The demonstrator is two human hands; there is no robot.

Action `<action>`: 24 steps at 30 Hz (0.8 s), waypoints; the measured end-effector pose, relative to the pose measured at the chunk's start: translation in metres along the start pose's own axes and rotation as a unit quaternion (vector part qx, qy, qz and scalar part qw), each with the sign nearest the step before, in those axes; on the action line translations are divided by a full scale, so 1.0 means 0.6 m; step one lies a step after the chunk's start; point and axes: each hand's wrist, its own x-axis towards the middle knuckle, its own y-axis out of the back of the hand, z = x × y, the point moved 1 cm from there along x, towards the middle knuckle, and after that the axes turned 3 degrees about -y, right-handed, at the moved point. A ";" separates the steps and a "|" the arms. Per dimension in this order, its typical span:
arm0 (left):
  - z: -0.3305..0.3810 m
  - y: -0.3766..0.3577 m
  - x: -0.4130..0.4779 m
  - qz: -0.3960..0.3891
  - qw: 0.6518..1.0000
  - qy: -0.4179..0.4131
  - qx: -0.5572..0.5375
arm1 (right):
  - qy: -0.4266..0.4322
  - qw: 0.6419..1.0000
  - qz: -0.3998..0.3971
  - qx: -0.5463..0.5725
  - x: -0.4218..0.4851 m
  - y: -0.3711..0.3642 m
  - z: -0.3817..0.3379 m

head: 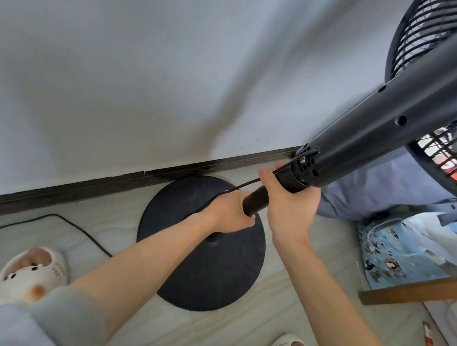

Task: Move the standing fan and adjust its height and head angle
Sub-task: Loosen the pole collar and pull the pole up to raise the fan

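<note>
The wall is closing off the far side behind the fan base, a black cord trailing left of it. A blue bundle and wooden bar are crowding the right, while floor is lying open between the slippers.

Black fan, pale room, cream slippers.
Black all over on the standing fan: housing, wire grille and matte round base alike, and the cord is black too. Floor pale grey, faintly veined; wall off-white; skirting dark brown. Slippers cream with little bear faces, one showing an orange-brown patch. Sleeve soft grey, and there's a blue-grey cloth, a blue cartoon-print mat, a brown wooden bar.
</note>
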 end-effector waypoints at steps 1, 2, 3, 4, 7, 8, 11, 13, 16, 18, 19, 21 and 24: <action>-0.001 0.001 0.000 0.003 1.000 0.003 -0.002 | 0.004 0.999 -0.034 0.001 0.006 0.003 -0.004; -0.003 0.003 -0.001 0.005 1.000 0.009 -0.006 | 0.000 0.996 -0.092 0.003 0.014 0.012 -0.010; -0.004 0.004 -0.002 0.009 1.000 0.014 -0.009 | -0.006 0.986 -0.168 0.007 0.025 0.023 -0.017; -0.005 0.006 -0.005 0.012 1.000 0.017 -0.010 | -0.015 0.971 -0.240 0.008 0.034 0.032 -0.024; -0.003 0.004 -0.005 0.010 1.000 0.015 -0.009 | -0.022 0.965 -0.261 0.009 0.036 0.040 -0.026; -0.002 0.002 -0.004 0.010 1.000 0.015 -0.007 | -0.023 0.978 -0.207 0.013 0.030 0.036 -0.022; 0.001 0.001 0.000 -0.001 1.000 0.007 0.000 | -0.013 0.999 -0.034 0.009 0.006 0.010 -0.003; -0.001 0.000 0.002 -0.002 1.000 0.004 0.007 | -0.001 1.000 0.001 -0.003 0.003 0.001 0.004; -0.010 0.001 0.000 0.009 1.000 0.007 -0.003 | 0.003 0.995 -0.101 -0.008 0.019 0.015 -0.009; -0.010 0.002 -0.003 0.012 1.000 0.008 -0.009 | -0.005 0.972 -0.235 -0.026 0.035 0.035 -0.022; -0.009 0.003 -0.004 0.014 1.000 0.010 -0.012 | -0.017 0.960 -0.280 -0.025 0.040 0.041 -0.028; -0.005 0.002 -0.004 0.014 1.000 0.012 -0.016 | -0.032 0.964 -0.263 -0.010 0.039 0.044 -0.028; 0.000 -0.001 0.001 0.008 1.000 -0.001 -0.008 | -0.032 0.996 -0.081 0.012 0.007 0.020 -0.009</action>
